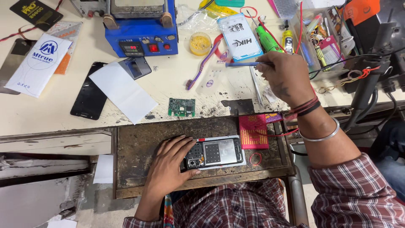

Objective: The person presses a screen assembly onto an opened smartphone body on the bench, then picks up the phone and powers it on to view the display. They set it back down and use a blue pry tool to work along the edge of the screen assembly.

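Observation:
An opened phone (217, 152) with its back off lies on a dark wooden pull-out board (135, 147). My left hand (173, 162) rests on the phone's left end, fingers spread flat over it. My right hand (287, 76) is raised over the bench at the upper right and pinches a thin blue-handled tool (242, 64) that points left. A small green circuit board (182, 107) lies on the bench above the phone.
A blue heating machine (141, 31) stands at the back. A black phone screen (89, 97), white paper (124, 90), a purple toothbrush (202, 63), a yellow paste jar (200, 43), a red packet (253, 131) and a tray of tools (320, 36) lie around.

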`<state>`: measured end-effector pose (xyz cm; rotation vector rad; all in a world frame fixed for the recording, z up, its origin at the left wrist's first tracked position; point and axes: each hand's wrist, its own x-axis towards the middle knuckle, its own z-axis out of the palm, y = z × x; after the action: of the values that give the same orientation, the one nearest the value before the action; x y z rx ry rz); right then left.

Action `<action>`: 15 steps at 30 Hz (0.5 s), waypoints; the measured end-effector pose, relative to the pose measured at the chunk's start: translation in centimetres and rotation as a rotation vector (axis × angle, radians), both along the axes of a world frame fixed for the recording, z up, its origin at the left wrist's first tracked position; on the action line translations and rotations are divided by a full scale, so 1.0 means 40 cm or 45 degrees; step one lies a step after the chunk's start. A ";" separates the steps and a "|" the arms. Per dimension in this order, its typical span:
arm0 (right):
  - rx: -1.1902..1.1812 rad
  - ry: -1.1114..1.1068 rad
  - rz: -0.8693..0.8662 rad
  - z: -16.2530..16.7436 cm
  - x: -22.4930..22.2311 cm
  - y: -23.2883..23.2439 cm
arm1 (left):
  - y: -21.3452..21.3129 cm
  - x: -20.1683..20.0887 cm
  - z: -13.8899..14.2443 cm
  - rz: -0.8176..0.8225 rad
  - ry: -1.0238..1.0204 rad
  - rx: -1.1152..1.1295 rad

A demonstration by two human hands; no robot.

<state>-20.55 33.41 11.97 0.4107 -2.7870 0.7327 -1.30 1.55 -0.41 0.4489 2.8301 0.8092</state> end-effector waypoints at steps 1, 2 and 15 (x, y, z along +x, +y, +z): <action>-0.125 -0.080 -0.021 0.003 0.007 0.005 | 0.000 0.002 -0.004 0.010 0.016 0.024; -0.250 -0.160 -0.040 0.006 0.015 0.009 | -0.001 0.004 -0.007 0.021 0.034 0.048; -0.105 -0.308 0.451 0.072 0.224 -0.050 | 0.143 -0.124 0.212 -0.005 1.123 -0.024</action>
<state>-11.58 31.41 14.85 0.8678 -2.9255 1.0320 -6.27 7.29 8.07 1.0186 3.6063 0.6946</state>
